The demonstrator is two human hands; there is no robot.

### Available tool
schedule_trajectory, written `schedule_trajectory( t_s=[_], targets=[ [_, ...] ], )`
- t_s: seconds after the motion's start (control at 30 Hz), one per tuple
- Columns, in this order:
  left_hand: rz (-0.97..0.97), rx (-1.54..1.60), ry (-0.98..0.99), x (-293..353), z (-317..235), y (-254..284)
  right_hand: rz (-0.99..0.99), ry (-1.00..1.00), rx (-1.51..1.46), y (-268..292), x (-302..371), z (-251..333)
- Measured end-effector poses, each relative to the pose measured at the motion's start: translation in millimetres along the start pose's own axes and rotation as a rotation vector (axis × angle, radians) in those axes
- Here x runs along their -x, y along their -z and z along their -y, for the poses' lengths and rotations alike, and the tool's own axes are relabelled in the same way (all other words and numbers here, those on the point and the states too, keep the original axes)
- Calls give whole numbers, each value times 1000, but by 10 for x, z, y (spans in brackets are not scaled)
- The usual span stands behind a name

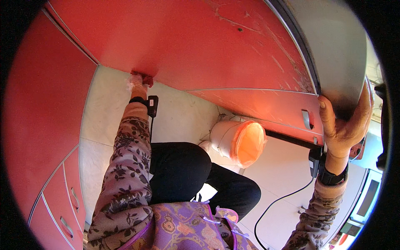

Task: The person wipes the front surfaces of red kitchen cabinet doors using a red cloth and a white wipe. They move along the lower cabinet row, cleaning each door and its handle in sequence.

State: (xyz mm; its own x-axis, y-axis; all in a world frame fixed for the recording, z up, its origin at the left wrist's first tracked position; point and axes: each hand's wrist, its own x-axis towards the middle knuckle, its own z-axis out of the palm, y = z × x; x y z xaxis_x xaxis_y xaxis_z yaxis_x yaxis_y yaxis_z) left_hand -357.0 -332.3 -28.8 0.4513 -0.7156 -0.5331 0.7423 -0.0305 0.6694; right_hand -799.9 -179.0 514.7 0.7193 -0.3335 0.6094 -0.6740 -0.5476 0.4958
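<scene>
Far forward on the left, my left hand point(137, 84) is closed on a dark red cloth point(148, 80). The cloth touches the bottom edge of a red cabinet panel point(179, 41), where the panel meets the pale floor. Something clear and crinkled, like thin plastic, shows around that hand; its fingertips are hidden. On the right, my right hand point(348, 125) leans on the grey metal front point(341, 50) of the counter, thumb and fingers spread, with nothing seen in it. Pale streaks and marks run over the red panel near the counter.
A white bucket point(221, 132) with an orange bag liner point(251, 143) stands on the tiled floor point(179, 108) beside my knees. Another red cabinet point(46, 96) with handles is on the left. A black cable point(266, 210) hangs from my right wrist. A drawer handle point(307, 119) sticks out below the counter.
</scene>
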Motion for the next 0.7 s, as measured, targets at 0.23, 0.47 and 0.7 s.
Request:
schedule_trajectory(
  t_s=[0.23, 0.47, 0.7],
  targets=[
    [92, 282, 129, 661, 298, -433, -27, -41, -33, -11, 111, -55],
    [-38, -15, 172, 840, 903, -653, -23, -58, -17, 12, 184, -112],
    [-19, 817, 421, 110, 1230, -457, 5, -104, -59, 63, 340, -217]
  ],
)
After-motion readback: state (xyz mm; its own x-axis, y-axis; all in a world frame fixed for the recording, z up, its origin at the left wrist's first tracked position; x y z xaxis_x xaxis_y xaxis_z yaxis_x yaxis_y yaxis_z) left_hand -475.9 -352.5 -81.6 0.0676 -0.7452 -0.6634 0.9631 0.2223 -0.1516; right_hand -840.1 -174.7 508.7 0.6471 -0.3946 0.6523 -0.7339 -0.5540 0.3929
